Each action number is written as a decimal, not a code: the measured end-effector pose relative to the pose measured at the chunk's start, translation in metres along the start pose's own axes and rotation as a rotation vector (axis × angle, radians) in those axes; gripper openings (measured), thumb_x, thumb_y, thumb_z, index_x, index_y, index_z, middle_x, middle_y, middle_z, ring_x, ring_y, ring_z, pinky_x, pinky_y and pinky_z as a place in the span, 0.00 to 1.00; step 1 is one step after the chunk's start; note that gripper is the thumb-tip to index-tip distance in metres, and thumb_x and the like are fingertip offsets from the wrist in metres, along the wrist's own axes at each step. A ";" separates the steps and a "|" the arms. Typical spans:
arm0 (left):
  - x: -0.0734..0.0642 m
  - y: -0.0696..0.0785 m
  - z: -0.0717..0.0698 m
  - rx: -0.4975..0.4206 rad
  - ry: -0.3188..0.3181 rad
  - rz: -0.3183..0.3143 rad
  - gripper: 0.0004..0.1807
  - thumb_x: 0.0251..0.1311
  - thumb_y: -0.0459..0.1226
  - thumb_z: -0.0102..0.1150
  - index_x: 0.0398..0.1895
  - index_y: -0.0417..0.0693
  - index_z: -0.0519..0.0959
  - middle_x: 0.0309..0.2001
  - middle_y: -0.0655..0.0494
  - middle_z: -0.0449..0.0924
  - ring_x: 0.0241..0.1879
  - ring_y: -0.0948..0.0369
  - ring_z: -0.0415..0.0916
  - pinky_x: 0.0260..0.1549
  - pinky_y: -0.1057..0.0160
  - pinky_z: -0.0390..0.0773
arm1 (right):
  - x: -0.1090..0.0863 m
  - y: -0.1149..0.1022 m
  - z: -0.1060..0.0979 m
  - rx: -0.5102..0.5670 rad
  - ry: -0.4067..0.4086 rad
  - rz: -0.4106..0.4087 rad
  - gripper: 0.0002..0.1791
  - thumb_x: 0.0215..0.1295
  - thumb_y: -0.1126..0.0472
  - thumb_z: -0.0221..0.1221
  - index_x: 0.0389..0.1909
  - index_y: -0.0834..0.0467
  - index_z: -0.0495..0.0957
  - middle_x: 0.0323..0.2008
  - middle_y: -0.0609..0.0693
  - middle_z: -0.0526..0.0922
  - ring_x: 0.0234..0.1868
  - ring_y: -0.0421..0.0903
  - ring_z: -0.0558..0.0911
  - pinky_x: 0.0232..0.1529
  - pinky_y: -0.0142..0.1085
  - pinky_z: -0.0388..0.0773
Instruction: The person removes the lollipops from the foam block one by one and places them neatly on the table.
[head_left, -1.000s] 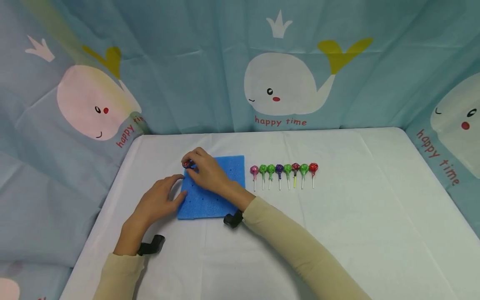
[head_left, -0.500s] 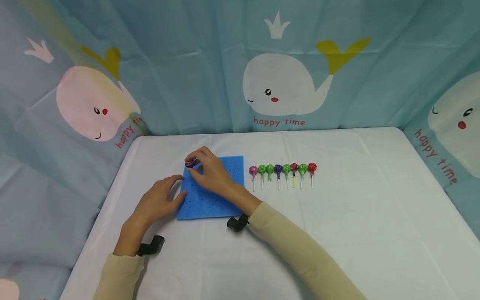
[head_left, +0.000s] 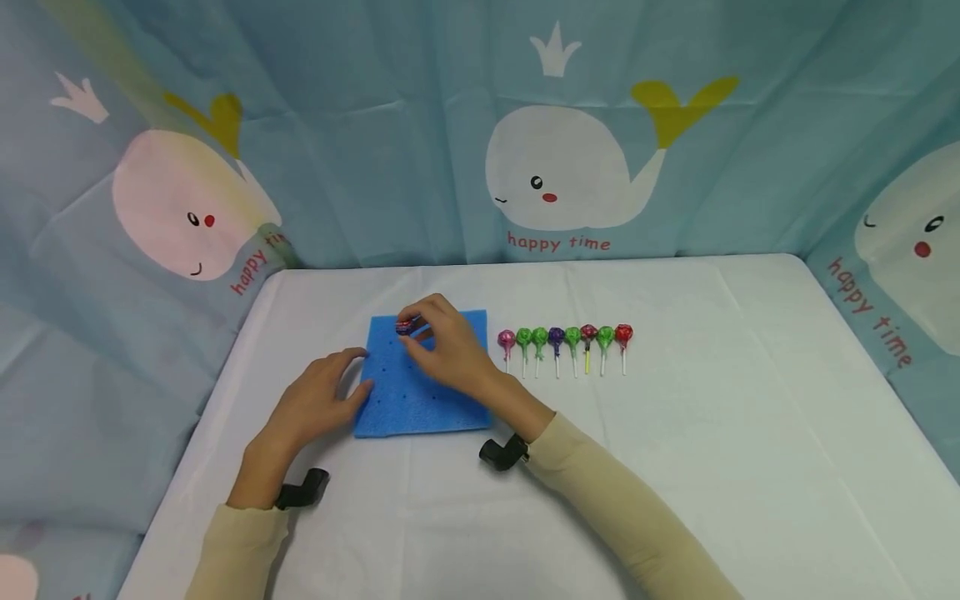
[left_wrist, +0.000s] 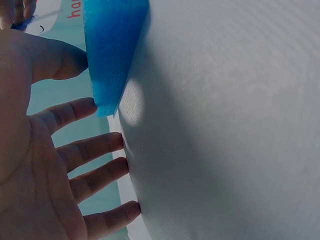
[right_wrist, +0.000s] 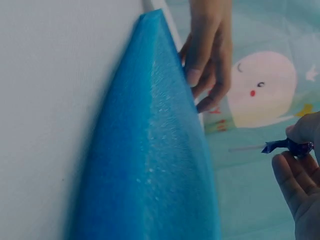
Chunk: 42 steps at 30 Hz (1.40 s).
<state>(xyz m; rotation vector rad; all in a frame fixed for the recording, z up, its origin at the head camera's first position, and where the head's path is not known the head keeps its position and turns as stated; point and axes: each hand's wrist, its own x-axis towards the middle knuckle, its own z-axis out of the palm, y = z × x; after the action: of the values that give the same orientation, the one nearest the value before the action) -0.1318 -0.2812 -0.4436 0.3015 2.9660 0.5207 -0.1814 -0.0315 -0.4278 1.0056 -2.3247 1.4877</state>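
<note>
My right hand (head_left: 456,354) pinches a lollipop with a dark blue and red wrapper (head_left: 404,327) by its head, over the far part of a blue foam board (head_left: 420,417) dotted with small holes. In the right wrist view the lollipop's white stick (right_wrist: 245,148) points toward the foam board (right_wrist: 150,165), its tip apart from the surface. My left hand (head_left: 318,400) rests at the board's left edge, thumb and forefinger spread and touching it. In the left wrist view the other fingers (left_wrist: 95,152) of that hand are extended near the white tablecloth.
To the right of the board, several wrapped lollipops lie in a row, among them a pink one (head_left: 507,339), a purple one (head_left: 557,336) and a red one (head_left: 624,334). A white cloth (head_left: 712,400) covers the table. Behind hangs a blue whale-print curtain (head_left: 405,183).
My right hand has moved rightward along the far part of the board from its left corner, carrying the lollipop. The left hand has stayed in place.
</note>
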 end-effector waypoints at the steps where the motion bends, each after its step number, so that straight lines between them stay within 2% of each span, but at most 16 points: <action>1: 0.000 0.000 0.000 -0.002 0.002 0.000 0.34 0.74 0.49 0.58 0.77 0.44 0.67 0.74 0.34 0.71 0.74 0.33 0.67 0.68 0.25 0.70 | -0.002 -0.001 -0.002 0.002 0.001 0.000 0.14 0.72 0.67 0.65 0.55 0.62 0.79 0.52 0.56 0.79 0.54 0.47 0.87 0.54 0.30 0.88; 11: -0.001 0.001 -0.001 0.004 -0.010 -0.007 0.33 0.75 0.48 0.56 0.77 0.44 0.67 0.75 0.35 0.70 0.74 0.34 0.67 0.69 0.26 0.69 | -0.017 -0.010 -0.024 -0.008 0.006 -0.003 0.14 0.71 0.67 0.66 0.55 0.63 0.80 0.53 0.57 0.80 0.54 0.48 0.87 0.52 0.28 0.88; 18: -0.003 0.000 0.000 0.005 -0.016 -0.010 0.33 0.75 0.49 0.55 0.78 0.45 0.66 0.76 0.35 0.70 0.75 0.34 0.66 0.70 0.27 0.69 | -0.033 0.002 -0.050 -0.033 0.050 0.012 0.14 0.70 0.66 0.67 0.54 0.62 0.80 0.52 0.56 0.82 0.51 0.48 0.87 0.49 0.33 0.90; 26: 0.000 0.000 0.000 0.001 -0.006 0.009 0.33 0.75 0.47 0.56 0.77 0.43 0.67 0.75 0.34 0.71 0.74 0.33 0.67 0.70 0.27 0.68 | -0.053 0.006 -0.082 -0.063 0.103 0.080 0.15 0.69 0.66 0.68 0.54 0.61 0.82 0.50 0.56 0.84 0.51 0.48 0.87 0.46 0.42 0.91; 33: -0.002 0.000 0.003 -0.010 -0.011 0.003 0.33 0.75 0.48 0.56 0.77 0.44 0.67 0.75 0.34 0.70 0.75 0.34 0.66 0.70 0.27 0.69 | -0.063 0.005 -0.102 -0.069 0.158 0.129 0.17 0.67 0.66 0.71 0.55 0.61 0.83 0.49 0.56 0.87 0.47 0.49 0.90 0.46 0.42 0.92; 42: 0.000 0.001 -0.001 -0.004 -0.004 0.016 0.33 0.74 0.49 0.56 0.77 0.43 0.67 0.75 0.33 0.71 0.74 0.33 0.67 0.69 0.26 0.69 | -0.075 0.007 -0.122 -0.094 0.182 0.176 0.18 0.64 0.68 0.72 0.54 0.62 0.83 0.49 0.57 0.87 0.48 0.51 0.89 0.47 0.48 0.91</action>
<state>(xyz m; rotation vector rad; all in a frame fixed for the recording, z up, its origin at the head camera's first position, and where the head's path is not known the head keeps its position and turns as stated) -0.1316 -0.2805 -0.4426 0.3251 2.9609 0.5265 -0.1520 0.1084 -0.4128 0.6278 -2.3763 1.4475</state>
